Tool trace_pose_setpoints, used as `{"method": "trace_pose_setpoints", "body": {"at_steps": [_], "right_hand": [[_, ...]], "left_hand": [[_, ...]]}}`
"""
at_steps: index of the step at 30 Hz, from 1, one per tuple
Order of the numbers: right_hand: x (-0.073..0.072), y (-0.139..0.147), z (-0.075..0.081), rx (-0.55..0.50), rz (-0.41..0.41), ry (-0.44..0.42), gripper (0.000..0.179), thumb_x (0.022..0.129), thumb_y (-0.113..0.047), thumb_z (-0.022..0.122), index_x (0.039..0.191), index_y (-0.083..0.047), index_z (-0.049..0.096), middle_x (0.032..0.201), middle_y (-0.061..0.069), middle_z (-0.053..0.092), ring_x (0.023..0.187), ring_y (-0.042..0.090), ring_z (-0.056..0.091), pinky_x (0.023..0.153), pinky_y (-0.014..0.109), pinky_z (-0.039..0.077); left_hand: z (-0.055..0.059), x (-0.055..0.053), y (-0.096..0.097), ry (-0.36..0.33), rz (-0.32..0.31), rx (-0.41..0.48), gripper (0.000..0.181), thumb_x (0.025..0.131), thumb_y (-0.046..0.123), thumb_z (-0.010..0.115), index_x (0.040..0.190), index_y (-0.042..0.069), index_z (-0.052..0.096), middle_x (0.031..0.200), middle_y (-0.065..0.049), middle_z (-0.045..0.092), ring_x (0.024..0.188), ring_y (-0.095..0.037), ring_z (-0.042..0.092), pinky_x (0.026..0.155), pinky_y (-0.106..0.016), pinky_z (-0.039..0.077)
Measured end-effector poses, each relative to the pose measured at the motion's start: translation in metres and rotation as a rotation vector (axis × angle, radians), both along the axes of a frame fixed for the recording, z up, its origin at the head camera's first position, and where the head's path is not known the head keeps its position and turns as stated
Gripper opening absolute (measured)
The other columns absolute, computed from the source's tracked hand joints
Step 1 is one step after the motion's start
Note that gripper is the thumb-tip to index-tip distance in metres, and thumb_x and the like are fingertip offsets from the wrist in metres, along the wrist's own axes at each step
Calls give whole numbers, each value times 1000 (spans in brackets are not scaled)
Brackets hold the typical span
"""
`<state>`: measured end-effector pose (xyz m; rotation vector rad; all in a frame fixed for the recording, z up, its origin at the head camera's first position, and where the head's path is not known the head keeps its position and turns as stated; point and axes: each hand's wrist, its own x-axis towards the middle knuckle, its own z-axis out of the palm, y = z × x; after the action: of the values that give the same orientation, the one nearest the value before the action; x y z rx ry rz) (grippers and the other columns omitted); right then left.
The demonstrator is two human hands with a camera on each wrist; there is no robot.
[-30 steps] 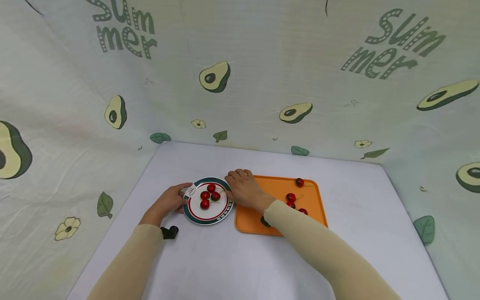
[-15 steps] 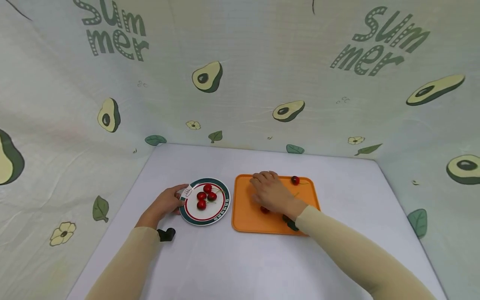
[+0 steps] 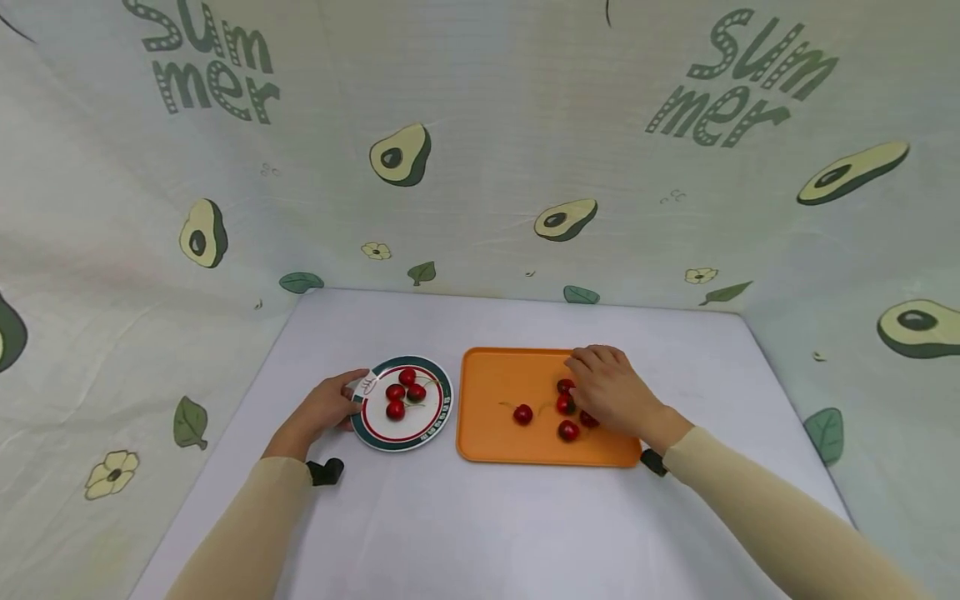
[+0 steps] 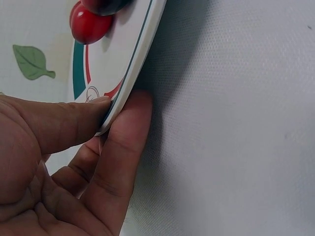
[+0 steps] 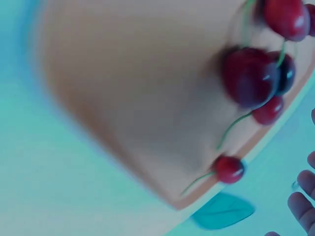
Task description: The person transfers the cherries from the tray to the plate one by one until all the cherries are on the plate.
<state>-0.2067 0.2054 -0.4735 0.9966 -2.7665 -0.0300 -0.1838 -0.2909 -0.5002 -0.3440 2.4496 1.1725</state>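
Note:
My left hand [image 3: 322,408] pinches the left rim of a round white plate [image 3: 446,396] with a green-and-red border. In the left wrist view the thumb lies on top of the rim and the fingers [image 4: 125,132] are underneath. Several red cherries [image 3: 395,410] lie together on the plate. On the right, my right hand [image 3: 615,392] is over the right part of an orange tray [image 3: 491,379], close to several cherries [image 3: 567,430], and hides part of them. One cherry [image 3: 522,414] lies apart, nearer the tray's middle. In the right wrist view nothing shows between the fingertips [image 5: 300,206].
Plate and tray sit side by side on a white table [image 3: 465,533], with a narrow gap between them. A cloth [image 3: 480,167] printed with avocados and leaves hangs behind and at both sides. Black pieces [image 3: 326,472] show at both wrists.
My right hand has moved right, from beside the plate across the tray to its right part, uncovering cherries on the tray. The left hand keeps its hold on the plate. The head view shifts slightly.

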Motion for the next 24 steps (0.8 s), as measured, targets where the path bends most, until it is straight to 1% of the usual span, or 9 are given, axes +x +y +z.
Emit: {"method": "trace_pose_setpoints", "body": {"at_steps": [4,8,11,17,24], "right_hand": [[-1,18,-3,2,-57,-17,53,95,-29,77,137,1,64,138,18,62,131,41,53,114,61,41],[-8,32,-6,5,-109,-21,53,94,-26,77,137,2,64,138,20,62,130,43,53,113,63,41],[-15,39,-9,-3,-140,-35,51,95,-25,76,137,1,63,138,21,61,131,44,52,112,65,42],[-29,47,-21,-28,-196,-95,45,99,-22,71,137,0,62,141,23,58,132,45,49,111,68,41],[-42,51,-31,-18,-241,-142,40,103,-23,67,136,-1,64,142,23,56,134,45,47,113,68,39]], "left_hand": [[-1,1,0,7,-2,-9,69,99,2,64,163,13,39,115,-20,54,77,-22,63,69,-29,58],[-2,2,0,15,-7,-14,69,99,1,64,163,12,39,114,-20,54,77,-22,63,69,-29,58],[-1,2,0,17,-6,-13,69,99,1,64,163,12,39,114,-20,55,78,-22,62,69,-29,57],[1,3,1,17,-2,-5,69,100,3,64,163,13,39,116,-21,56,80,-22,63,70,-28,57],[3,5,1,14,0,9,69,100,3,64,163,13,39,117,-22,56,80,-22,63,70,-29,58]]}}
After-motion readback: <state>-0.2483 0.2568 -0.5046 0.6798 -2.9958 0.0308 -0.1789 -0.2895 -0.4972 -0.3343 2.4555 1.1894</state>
